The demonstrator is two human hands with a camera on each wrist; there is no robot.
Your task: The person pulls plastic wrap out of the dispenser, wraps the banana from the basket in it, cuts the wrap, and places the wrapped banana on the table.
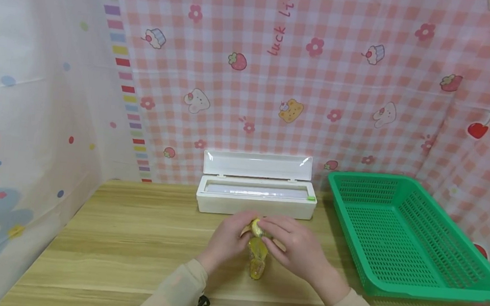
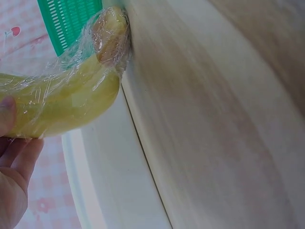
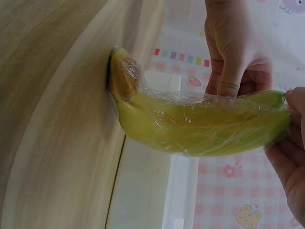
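A small bunch of yellow bananas, wrapped in clear cling film, stands tilted with its brownish stem end down on the wooden table. In the right wrist view the film looks wrinkled over the bananas and bunched around the stem. My left hand holds the bunch from the left near its upper part, thumb on the near side. The right hand grips the upper tips between thumb and fingers. Only part of the left hand shows in the left wrist view.
Behind the hands sits a white cling film dispenser with its lid raised and a roll inside. To the right stands a green plastic basket. Patterned cloth hangs behind and along both sides of the wooden table.
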